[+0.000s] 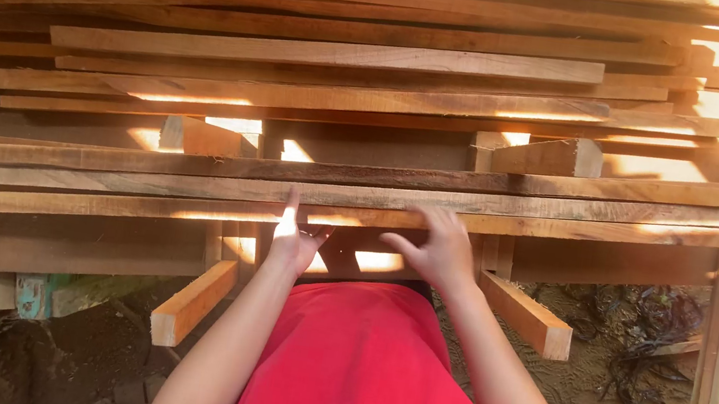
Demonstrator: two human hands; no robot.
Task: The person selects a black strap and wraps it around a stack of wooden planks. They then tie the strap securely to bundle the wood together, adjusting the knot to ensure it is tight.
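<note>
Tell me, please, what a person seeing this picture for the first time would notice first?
First comes the big stack of long wooden planks, which fills the upper half of the view with sunlight showing through its gaps. Below it, the left hand and the right hand reach up to the lowest planks, above a bright red garment at the bottom centre. Two short wooden beams jut out toward the viewer on either side.

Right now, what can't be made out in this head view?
- Right hand: fingertips hidden behind the lowest plank; grip unclear.
- Left hand: washed out by sun glare.
- Plank stack: cut off by top and left edges.
- Dark tangle on the ground: too blurred to identify.
</note>
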